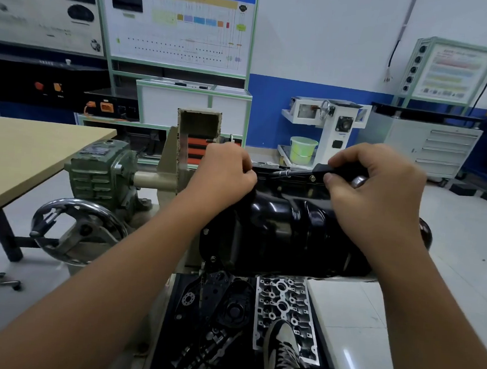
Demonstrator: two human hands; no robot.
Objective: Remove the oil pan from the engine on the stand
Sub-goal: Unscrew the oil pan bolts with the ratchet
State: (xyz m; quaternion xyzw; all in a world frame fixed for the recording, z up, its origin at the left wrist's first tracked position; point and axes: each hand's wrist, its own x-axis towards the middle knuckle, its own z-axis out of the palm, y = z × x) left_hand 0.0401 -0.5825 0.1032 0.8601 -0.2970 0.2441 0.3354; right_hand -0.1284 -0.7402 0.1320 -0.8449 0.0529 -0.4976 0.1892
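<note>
Right hand (pixel 375 192) grips a black-handled chrome ratchet (pixel 304 173) at the far rim of the glossy black oil pan (pixel 285 231); left hand (pixel 226 171), fingers curled, rests just beside it on the pan's edge.

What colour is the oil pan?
Glossy black: the oil pan shows best in the head view, between both hands.
</note>
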